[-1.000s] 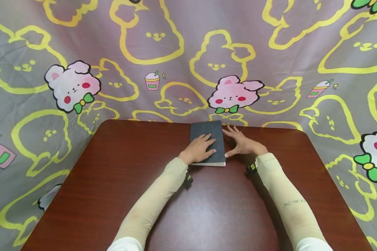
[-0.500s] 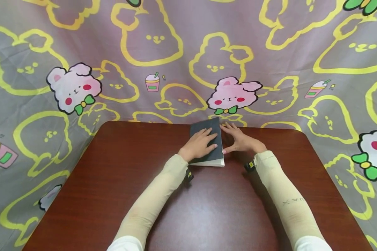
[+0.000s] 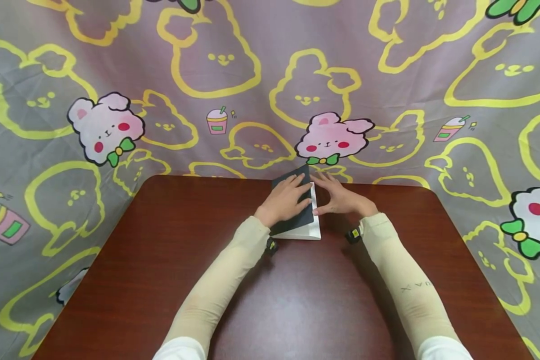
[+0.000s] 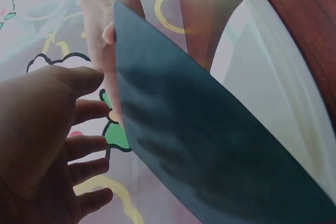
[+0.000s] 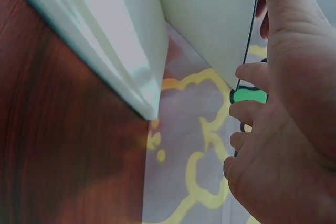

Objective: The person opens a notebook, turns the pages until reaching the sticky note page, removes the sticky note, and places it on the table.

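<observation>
A notebook with a dark cover lies near the table's far edge in the head view, its dark cover (image 3: 281, 185) raised at a slant on the right side. White pages (image 3: 313, 231) show beneath it. My left hand (image 3: 284, 199) is over the cover with its fingers spread; in the left wrist view a gap shows between those fingers and the cover (image 4: 189, 114). At the cover's free edge, my right hand (image 3: 339, 195) touches it with thumb and fingertips, fingers spread. From the right wrist view, the cover's pale inner side (image 5: 210, 19) stands away from the page block (image 5: 115, 35).
The brown table (image 3: 198, 260) extends in front and to both sides of the notebook. A grey curtain (image 3: 252, 65) with yellow outlines and cartoon rabbits hangs behind and along both sides. Dark wrist cameras sit under both sleeves.
The cover has risen from lying flat on the pages to a slant, its right edge moving up and leftward. My right hand has moved left with that edge, and white pages have come into view.
</observation>
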The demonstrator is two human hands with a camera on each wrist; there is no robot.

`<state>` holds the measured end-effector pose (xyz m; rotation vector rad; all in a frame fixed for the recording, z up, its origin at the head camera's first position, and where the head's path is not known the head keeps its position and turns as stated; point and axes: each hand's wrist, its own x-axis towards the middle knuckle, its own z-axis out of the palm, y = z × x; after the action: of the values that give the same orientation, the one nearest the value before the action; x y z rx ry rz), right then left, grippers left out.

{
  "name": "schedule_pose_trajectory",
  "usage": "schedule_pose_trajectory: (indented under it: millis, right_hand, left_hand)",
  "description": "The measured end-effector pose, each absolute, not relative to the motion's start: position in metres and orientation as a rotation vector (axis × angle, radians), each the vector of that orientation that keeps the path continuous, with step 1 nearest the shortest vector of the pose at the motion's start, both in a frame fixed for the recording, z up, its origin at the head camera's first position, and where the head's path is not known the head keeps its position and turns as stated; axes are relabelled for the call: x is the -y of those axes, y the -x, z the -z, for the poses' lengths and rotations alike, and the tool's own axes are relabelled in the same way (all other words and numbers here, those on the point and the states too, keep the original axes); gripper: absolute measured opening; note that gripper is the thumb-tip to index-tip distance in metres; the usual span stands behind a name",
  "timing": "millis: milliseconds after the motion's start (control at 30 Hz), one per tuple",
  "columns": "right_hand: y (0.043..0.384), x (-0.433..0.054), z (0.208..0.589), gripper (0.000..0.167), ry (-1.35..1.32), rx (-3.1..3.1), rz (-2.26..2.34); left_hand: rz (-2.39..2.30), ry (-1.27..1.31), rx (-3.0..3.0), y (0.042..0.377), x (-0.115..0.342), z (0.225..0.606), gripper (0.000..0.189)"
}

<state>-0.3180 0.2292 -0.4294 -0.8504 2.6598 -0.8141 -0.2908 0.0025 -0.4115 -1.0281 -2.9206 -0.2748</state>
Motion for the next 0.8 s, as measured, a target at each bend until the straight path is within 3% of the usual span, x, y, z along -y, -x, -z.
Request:
schedule_pose_trajectory:
  millis: [500, 800]
  right_hand:
    - [0.321, -0.209, 0.422, 0.107, 0.999, -2.693, 0.829]
    - [0.319, -0.204, 0.426, 0.115, 0.969, -2.677, 0.835]
  left_hand:
    - [0.178, 0.840, 2.944, 0.290, -0.003, 0.400, 0.051]
    - [0.172, 0.772, 2.968, 0.289, 0.009, 0.391, 0.051]
